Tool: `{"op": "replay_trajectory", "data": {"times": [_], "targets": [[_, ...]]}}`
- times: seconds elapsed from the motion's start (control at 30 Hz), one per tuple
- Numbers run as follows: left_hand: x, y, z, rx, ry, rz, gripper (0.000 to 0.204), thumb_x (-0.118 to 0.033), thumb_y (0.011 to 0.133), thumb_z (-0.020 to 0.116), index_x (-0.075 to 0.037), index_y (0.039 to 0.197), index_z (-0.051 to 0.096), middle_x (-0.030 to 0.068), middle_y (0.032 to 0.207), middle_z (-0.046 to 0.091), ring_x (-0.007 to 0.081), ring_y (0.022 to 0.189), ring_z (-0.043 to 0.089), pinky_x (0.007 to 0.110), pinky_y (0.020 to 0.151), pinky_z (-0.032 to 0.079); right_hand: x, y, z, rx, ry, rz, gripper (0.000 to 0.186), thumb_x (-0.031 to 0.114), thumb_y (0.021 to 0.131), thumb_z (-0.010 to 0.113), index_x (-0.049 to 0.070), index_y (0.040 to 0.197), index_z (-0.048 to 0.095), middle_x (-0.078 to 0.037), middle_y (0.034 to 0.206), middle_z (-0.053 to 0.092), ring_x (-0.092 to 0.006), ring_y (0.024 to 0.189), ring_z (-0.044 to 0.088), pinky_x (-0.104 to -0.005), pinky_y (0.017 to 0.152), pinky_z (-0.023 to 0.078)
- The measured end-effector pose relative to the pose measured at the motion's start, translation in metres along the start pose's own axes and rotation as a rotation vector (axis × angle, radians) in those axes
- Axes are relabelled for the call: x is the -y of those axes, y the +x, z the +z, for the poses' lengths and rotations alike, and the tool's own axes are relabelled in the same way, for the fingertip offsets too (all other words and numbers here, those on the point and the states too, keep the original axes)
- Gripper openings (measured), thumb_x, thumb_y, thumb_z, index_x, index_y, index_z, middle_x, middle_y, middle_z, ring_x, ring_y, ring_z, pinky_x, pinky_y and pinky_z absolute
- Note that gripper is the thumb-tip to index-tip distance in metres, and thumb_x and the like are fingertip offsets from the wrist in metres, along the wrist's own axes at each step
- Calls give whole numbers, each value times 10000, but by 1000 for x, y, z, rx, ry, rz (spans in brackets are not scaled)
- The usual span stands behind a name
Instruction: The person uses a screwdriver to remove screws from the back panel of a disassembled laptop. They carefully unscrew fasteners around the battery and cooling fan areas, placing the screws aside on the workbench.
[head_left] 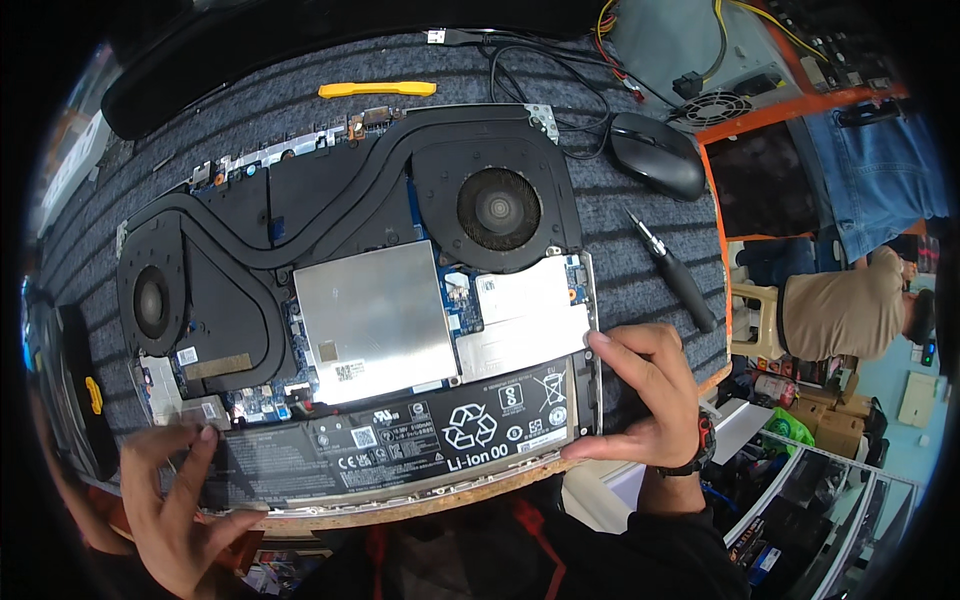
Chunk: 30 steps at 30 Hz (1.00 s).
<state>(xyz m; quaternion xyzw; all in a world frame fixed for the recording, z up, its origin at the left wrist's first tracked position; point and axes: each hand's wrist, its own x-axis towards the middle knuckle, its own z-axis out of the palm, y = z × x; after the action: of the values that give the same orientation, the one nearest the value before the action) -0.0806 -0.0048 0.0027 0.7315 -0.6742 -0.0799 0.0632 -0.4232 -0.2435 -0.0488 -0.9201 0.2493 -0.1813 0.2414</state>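
An opened laptop base (340, 215) lies on a ribbed grey mat with its inside facing up. A long black battery (400, 445) runs along its near edge. Silver metal shields (375, 320) cover its middle. Two cooling fans, a larger right one (500, 208) and a left one (150, 300), are joined by dark heat pipes. My left hand (175, 495) pinches the near left corner, thumb at the front edge and fingertips by the battery's end. At the near right corner, my right hand (645, 395) grips the side, fingers on top and thumb along the front edge.
Right of the laptop lie a screwdriver (675, 275) and a black mouse (657, 157) with its cable. A yellow pry tool (377, 90) rests behind. An orange-edged computer case (700, 75) stands at the far right. Beyond the table, a person (845, 310) bends near a stool (755, 320).
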Motion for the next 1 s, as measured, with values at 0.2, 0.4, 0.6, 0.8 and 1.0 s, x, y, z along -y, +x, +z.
{"op": "replay_trajectory", "data": {"times": [0.2, 0.4, 0.6, 0.8, 1.0], "targets": [[-2, -4, 3, -7, -34, -67, 857, -518, 550, 746, 36, 1196, 640, 160, 1021, 573, 313, 954, 567, 425, 827, 450, 0, -4, 1, -21, -5, -11, 872, 481, 549, 877, 17, 1244, 628, -97, 1044, 618, -252, 892, 561, -351, 804, 416], [-4, -9, 0, 7, -63, -70, 814, -480, 612, 755, 68, 1202, 639, 169, 984, 566, 311, 914, 564, 391, 816, 454, -6, -5, 2, -116, 186, -37, 829, 500, 608, 857, -11, 1223, 638, -138, 1062, 613, -245, 910, 588, -334, 816, 461], [24, -1, -1, -128, -234, 111, 517, -272, 742, 759, 79, 1107, 656, 145, 944, 586, 247, 856, 574, 332, 761, 459, -20, -9, -30, -401, -407, 174, 370, 182, 838, 741, -5, 1141, 645, -135, 1082, 618, -244, 973, 598, -322, 848, 466], [54, -1, 6, -356, -204, 83, 265, -78, 810, 678, 52, 1042, 669, 117, 865, 594, 207, 805, 570, 294, 739, 452, -41, -14, -38, -374, -108, 316, 292, 151, 846, 757, -1, 1079, 666, -72, 1008, 654, -154, 911, 611, -258, 802, 463], [63, 7, 19, -359, -248, 57, 214, -63, 835, 663, 35, 1025, 678, 98, 848, 591, 177, 786, 557, 279, 719, 437, -30, -17, -67, -614, 443, 286, 309, 136, 848, 774, -7, 1098, 662, -34, 853, 661, -71, 688, 552, -198, 642, 442]]}}
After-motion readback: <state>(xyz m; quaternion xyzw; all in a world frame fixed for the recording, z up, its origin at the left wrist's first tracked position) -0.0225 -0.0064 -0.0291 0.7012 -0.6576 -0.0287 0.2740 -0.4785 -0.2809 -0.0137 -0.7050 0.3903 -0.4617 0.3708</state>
